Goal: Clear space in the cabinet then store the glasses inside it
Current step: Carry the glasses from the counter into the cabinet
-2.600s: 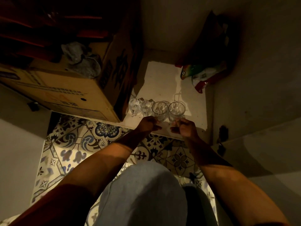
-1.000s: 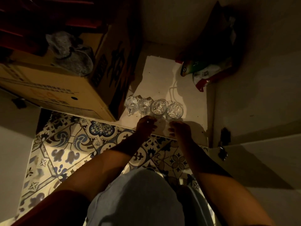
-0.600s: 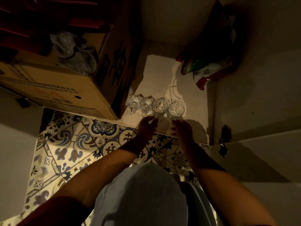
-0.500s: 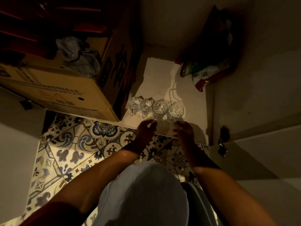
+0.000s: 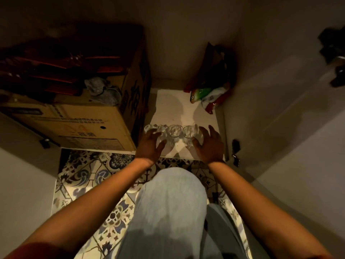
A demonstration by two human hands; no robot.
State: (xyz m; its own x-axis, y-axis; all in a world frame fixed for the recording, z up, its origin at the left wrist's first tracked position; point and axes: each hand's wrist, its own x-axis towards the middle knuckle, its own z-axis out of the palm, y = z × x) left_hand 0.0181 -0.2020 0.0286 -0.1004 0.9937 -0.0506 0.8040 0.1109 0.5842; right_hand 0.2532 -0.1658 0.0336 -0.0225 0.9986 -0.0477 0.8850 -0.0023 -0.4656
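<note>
- Four or so clear glasses (image 5: 174, 131) stand in a tight row on the cabinet floor (image 5: 179, 107), near its front edge; the exact count is hard to tell in the dim light.
- Beside the row, away from the wall side, sits a cardboard box (image 5: 78, 120); behind the row, in the back corner, lies a coloured packet (image 5: 207, 96).
- Left hand (image 5: 150, 144) is spread with loose fingers over the box-end glasses, touching or just above them; nothing is gripped.
- Right hand (image 5: 209, 144) is spread likewise at the other end of the row, fingers relaxed, holding nothing.
- Judging by their look, the glasses are light, rigid, smooth and breakable, and they would clink or tip if shoved together.
- Best hold is probably round each body, low down, or a flat palm at each end of the row to slide them deeper.
</note>
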